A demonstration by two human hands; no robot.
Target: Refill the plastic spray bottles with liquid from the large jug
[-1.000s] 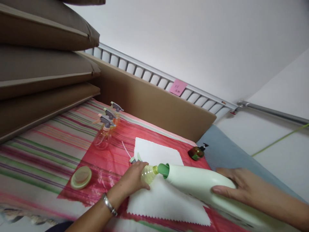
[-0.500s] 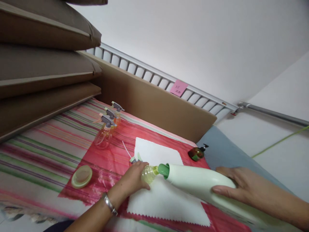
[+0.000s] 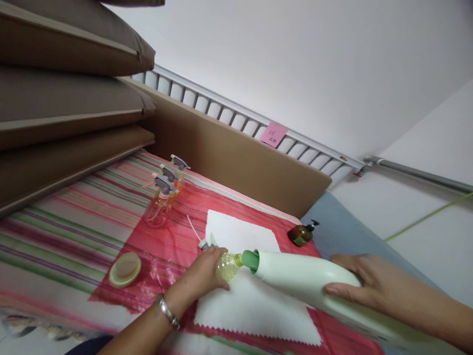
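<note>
Three sprayers (image 3: 163, 184) near brown panel (image 3: 229, 145)

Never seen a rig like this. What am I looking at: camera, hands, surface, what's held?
No robot: one person working bare-handed, filmed by a single head-worn camera looking forward and down.

The left hand grips a small see-through yellowish plastic bottle. The right hand holds a big pale-green bottle, its green spout at the small one's mouth.

Underneath: a striped cloth, a translucent red sheet and a white zigzag-edged sheet.

Also there: three see-through spray bottles with grey trigger tops, a round pale-green lid-like piece, a brown pump bottle and, by the left hand, a spray head with a thin white tube.
</note>
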